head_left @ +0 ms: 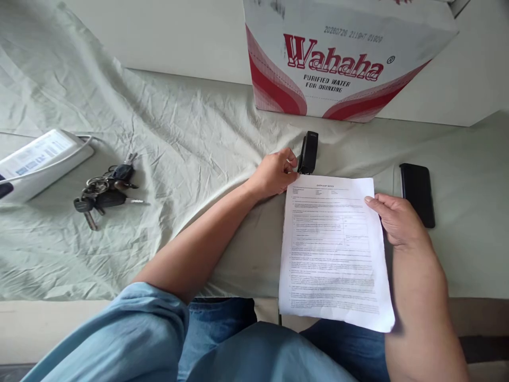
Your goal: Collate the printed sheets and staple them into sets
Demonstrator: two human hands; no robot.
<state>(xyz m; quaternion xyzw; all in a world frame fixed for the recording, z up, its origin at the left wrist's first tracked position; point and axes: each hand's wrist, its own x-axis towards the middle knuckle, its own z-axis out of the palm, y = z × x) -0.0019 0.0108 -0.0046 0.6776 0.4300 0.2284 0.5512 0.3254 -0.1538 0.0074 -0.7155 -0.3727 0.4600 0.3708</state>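
Note:
A printed paper (330,254), headed with small text and a table, lies tilted toward me, its lower end reaching past the table edge above my lap. My right hand (397,217) grips its upper right edge, thumb on top and fingers underneath. At the upper left corner, my left hand (276,172) is closed with thumb and fingertips pinching the paper. A black stapler (309,152) stands just beyond that corner, close beside my left fingertips. Its near end meets the paper's top edge; whether the corner sits between its jaws I cannot tell.
A white and red water carton (338,63) stands at the back. To the right of the paper lies a black phone (417,195). Several keys on a ring (105,193) and a white device with a cable (43,162) rest on the wrinkled cloth (191,138) at left.

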